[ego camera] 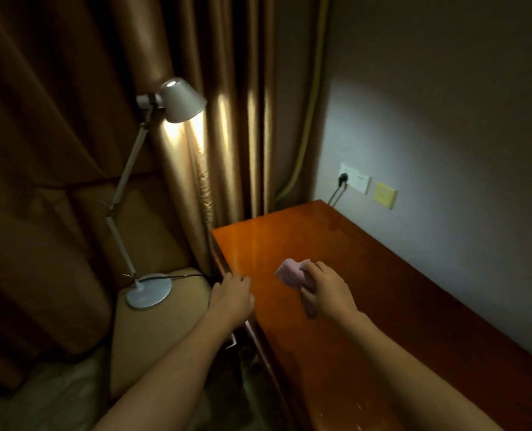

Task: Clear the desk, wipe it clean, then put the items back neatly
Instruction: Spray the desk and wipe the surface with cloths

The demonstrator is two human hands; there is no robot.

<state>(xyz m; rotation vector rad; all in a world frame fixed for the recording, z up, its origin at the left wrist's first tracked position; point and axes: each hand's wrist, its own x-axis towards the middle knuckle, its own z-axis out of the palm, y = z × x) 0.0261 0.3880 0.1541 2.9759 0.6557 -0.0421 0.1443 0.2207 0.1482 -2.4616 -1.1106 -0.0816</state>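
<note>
A dim corner is shown, closed off by heavy brown curtains (72, 119) on the left and a pale wall (445, 150) on the right, with light thrown only by a silver articulated desk lamp (182, 99). The lamp's round base (148, 294) is set off the table, on a tan upholstered seat (152, 343) just beside the table's left edge, its cord trailing toward the table. The left hand (232, 298) is rested at that left edge, fingers loosely bent over the rim and nothing held in its grip. The polished reddish wooden table (383, 321) is seen running lengthwise away from the viewer toward the far corner. On it, near the left edge, a small pink cloth (289, 272) is pinched in the grip of the right hand (327, 290), the bunched cloth projecting up and to the left of the fingers and lying against the tabletop. Judged from this, wiping is in hand, and the unwiped length lies ahead and to the right of the cloth, along the table's long axis; the right hand is the nearer one. On the wall, a plugged socket (353, 178) and a yellow plate (384, 194) can be made out. The near end of the table is cut off, and the right forearm hides part of the surface.
</note>
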